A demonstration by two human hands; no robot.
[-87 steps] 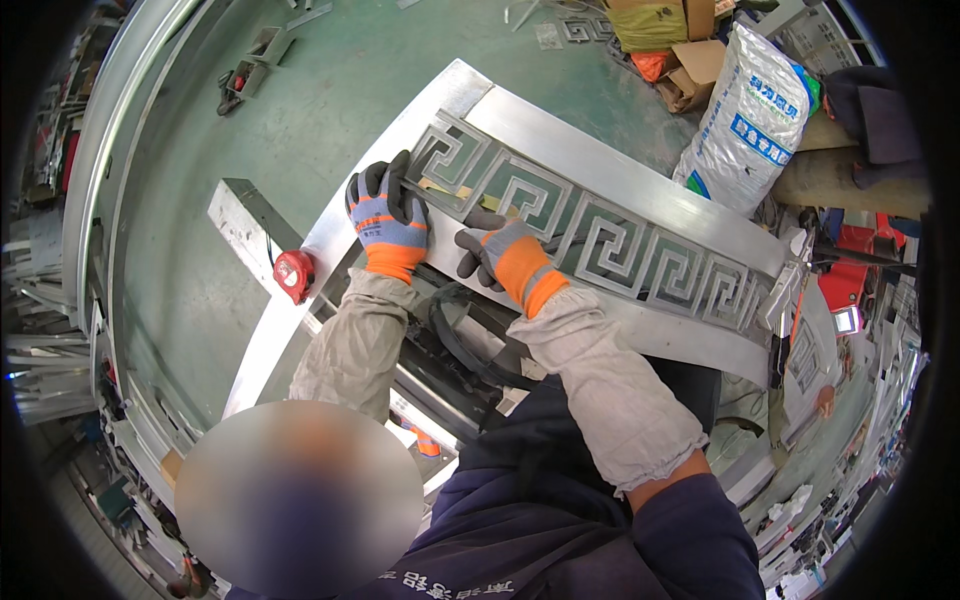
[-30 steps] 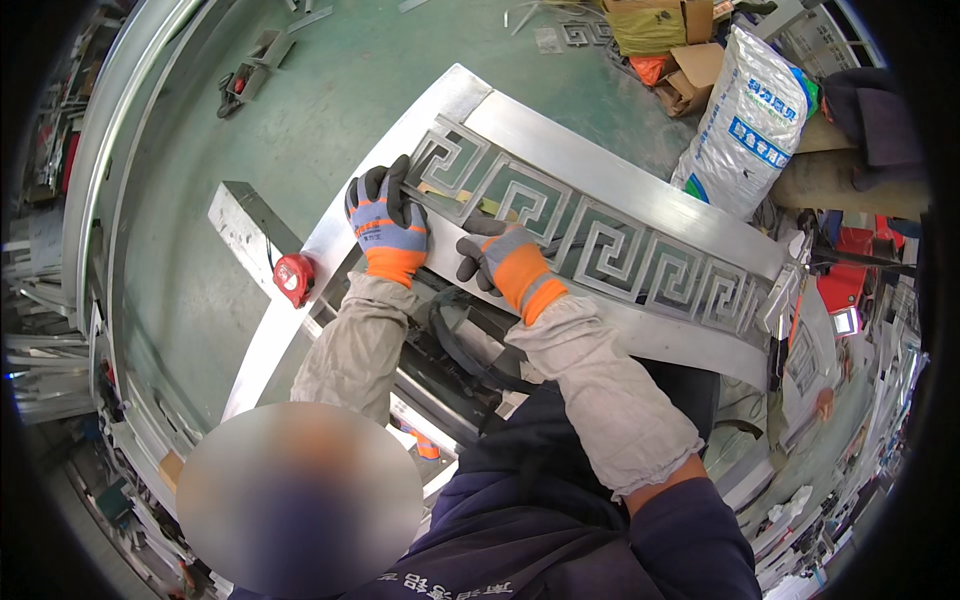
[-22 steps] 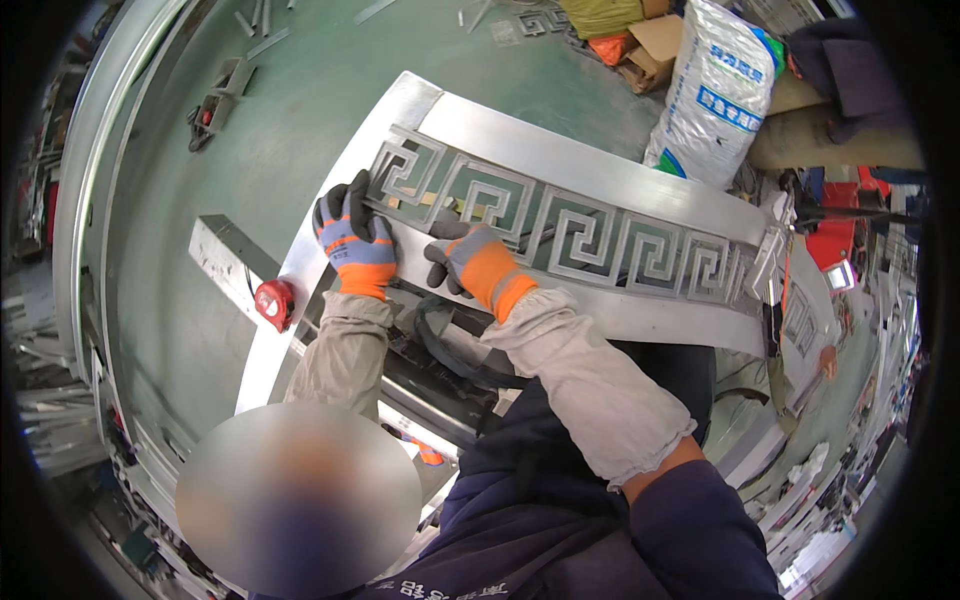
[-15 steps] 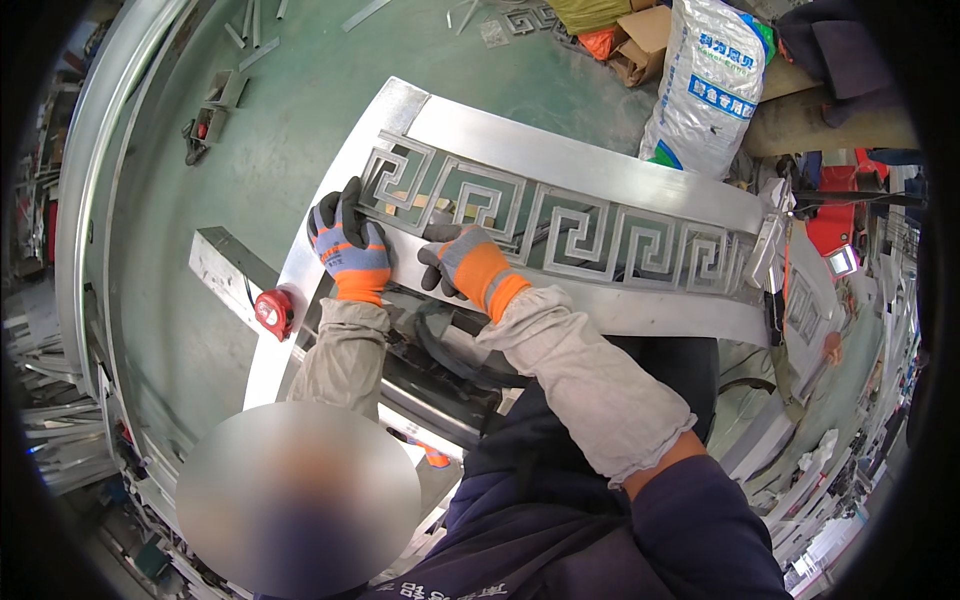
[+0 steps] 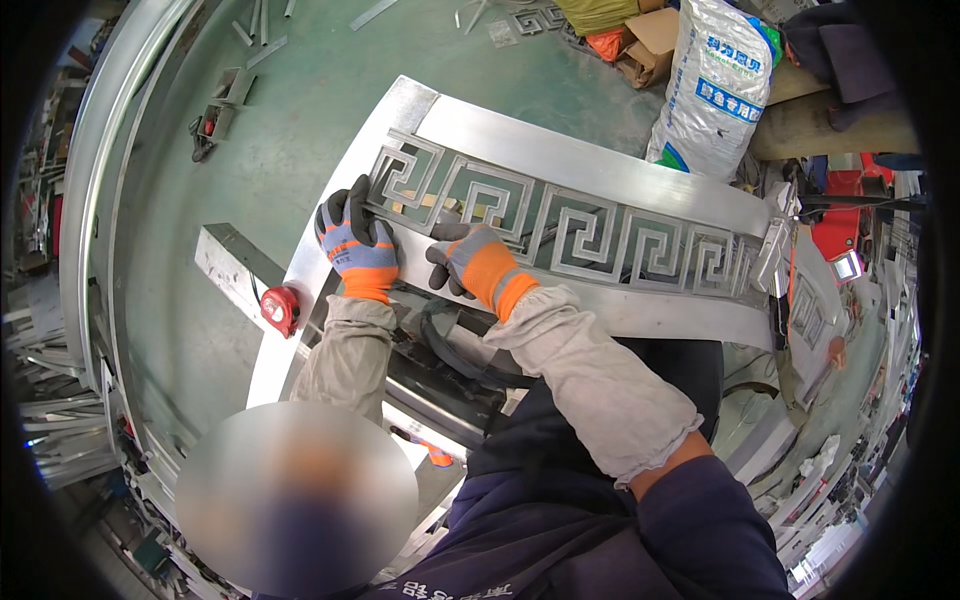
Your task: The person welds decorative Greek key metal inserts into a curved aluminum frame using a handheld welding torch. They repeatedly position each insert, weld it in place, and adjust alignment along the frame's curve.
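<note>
Silver fretwork frame (image 5: 580, 143) — gloved left hand (image 5: 357, 238) on it, right hand (image 5: 476, 262) alongside

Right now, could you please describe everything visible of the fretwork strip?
The fretwork strip is grey, metallic-looking openwork: a row of squared spirals. It slants down rightward between the long rails of a silvery frame. The left hand is at its left end, the right hand by its lower edge; contact is unclear.
</note>
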